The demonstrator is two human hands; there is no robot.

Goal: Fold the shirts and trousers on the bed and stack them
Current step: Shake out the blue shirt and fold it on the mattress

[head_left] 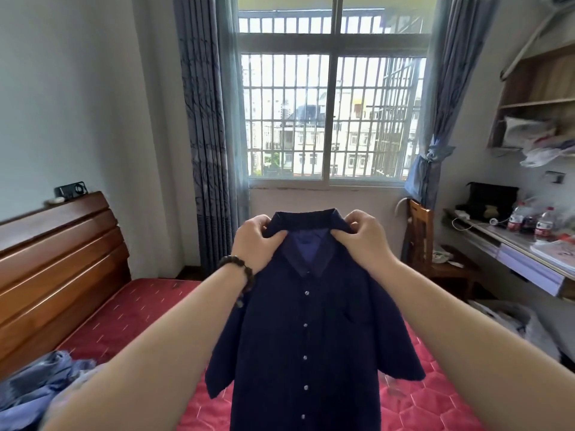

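Now both hands, left hand [255, 241] and right hand [367, 236], pinch with their fingers the collar of the dark shirt [306, 331] hanging at the frame's center above the bed [149, 309], so lay it down flat, buttons facing down, before folding.

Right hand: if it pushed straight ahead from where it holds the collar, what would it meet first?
Nothing close. The right hand pinches the navy shirt collar in mid-air; beyond it the way looks free up to the wall under the window, though depth is hard to judge.
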